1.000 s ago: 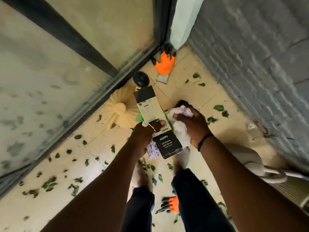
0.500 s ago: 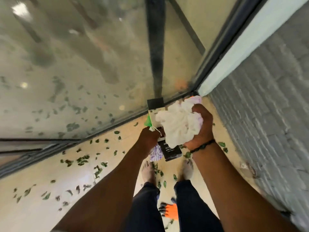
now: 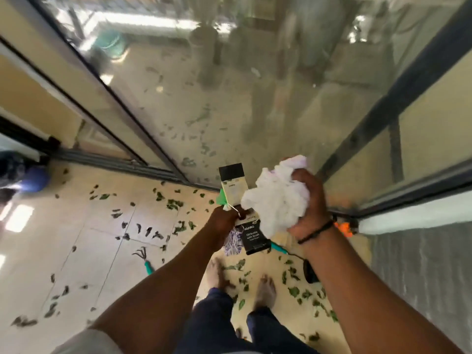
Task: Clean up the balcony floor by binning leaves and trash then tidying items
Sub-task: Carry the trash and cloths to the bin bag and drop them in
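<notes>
In the right hand (image 3: 307,200), crumpled white paper (image 3: 277,200).

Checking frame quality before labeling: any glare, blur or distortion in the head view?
Head view: wide-angle bend in the door frame lines; the glass door carries hazy reflections and bright glare top left; blown-out light patches on the floor at left; the blue object at the left edge is smeared; the box text in the left hand partly reads; the crumpled paper in the right hand looks sharp.

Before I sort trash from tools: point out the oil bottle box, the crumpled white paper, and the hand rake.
oil bottle box (image 3: 233,183), head view, pale upper panel.
crumpled white paper (image 3: 277,203), head view, middle of wad.
hand rake (image 3: 147,265), head view, teal handle.
</notes>
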